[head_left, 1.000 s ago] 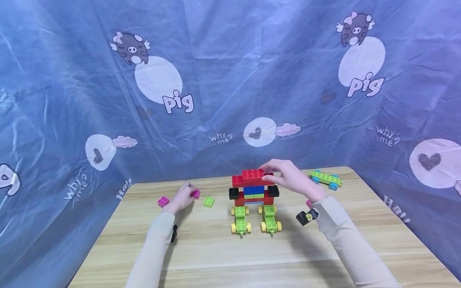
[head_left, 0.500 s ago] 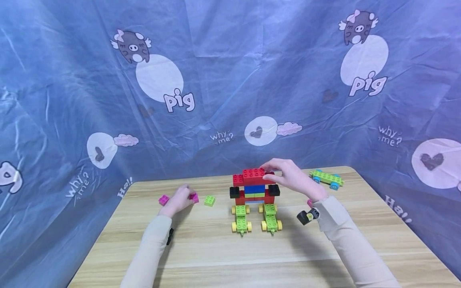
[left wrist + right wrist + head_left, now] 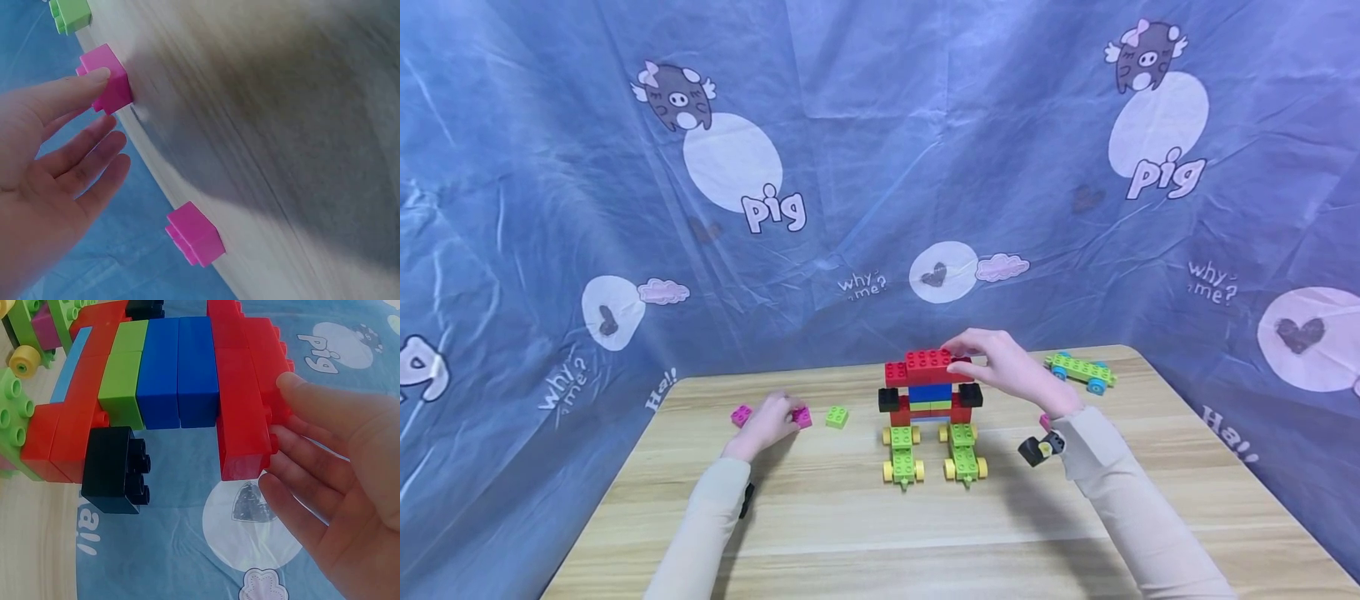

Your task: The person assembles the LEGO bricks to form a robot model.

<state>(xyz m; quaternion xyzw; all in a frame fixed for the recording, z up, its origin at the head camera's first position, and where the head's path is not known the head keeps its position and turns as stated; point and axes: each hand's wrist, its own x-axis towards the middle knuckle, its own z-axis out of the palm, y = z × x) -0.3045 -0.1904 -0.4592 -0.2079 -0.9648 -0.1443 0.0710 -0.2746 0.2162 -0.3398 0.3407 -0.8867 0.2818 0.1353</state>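
Note:
My left hand (image 3: 766,427) pinches a pink building brick (image 3: 111,84) low on the table, its thumb on one face and a finger behind it. The other fingers lie slightly bent and free. A second pink brick (image 3: 741,416) lies left of that hand, and a light green brick (image 3: 837,417) to its right. My right hand (image 3: 1000,364) holds the upper red brick (image 3: 928,362) on top of a built figure, thumb on the near side and fingers behind. Below it the figure has blue bricks (image 3: 178,372), green ones, black side bricks (image 3: 111,469) and yellow-wheeled green bases (image 3: 902,467).
A green car base with blue wheels (image 3: 1081,372) stands at the table's back right. A pink piece (image 3: 1044,422) shows partly behind the right wrist, which bears a black camera (image 3: 1040,450). Blue printed cloth (image 3: 850,167) hangs behind the wooden table (image 3: 865,533).
My left hand has drawn the pink brick slightly toward me and to the left. The right hand stays at the red top, and the figure has not visibly moved.

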